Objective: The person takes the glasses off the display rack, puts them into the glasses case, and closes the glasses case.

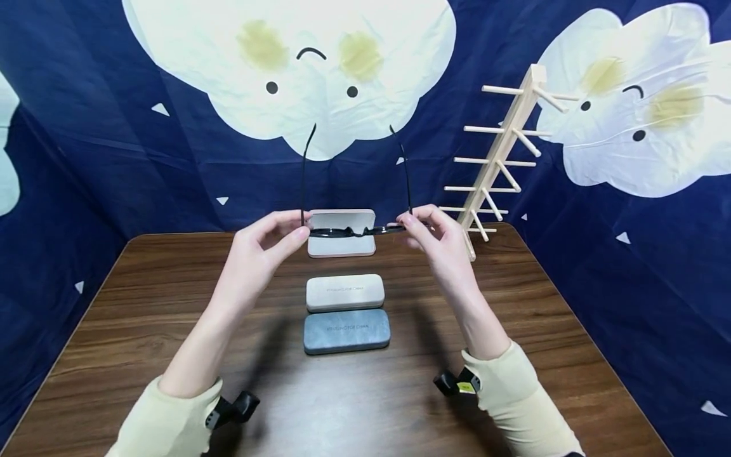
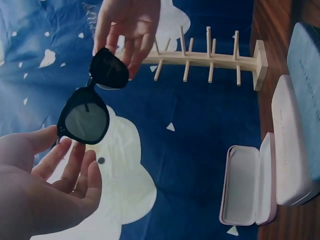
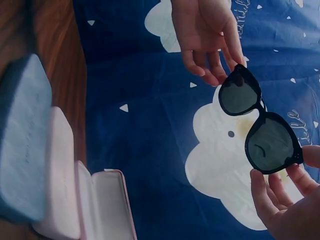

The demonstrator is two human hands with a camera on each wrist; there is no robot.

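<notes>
Above table (image 1: 171, 304), L hand (image 1: 268, 244) & R hand (image 1: 436, 238) fingertips pinch sunglasses (image 1: 356, 231) at both ends.

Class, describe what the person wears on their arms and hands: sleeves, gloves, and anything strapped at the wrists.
Both hands, the left hand and the right hand, are bare, without gloves. Each arm has a pale cream long sleeve pushed back from the wrist. A small black camera device sits at each cuff.

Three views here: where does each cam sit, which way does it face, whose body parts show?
Head: looks forward and down at the table; both hands pinch the sunglasses over the open case.
Left wrist: behind the left hand, facing the right hand and wooden rack.
Right wrist: behind the right hand, facing the left.
All three share the sunglasses.
</notes>
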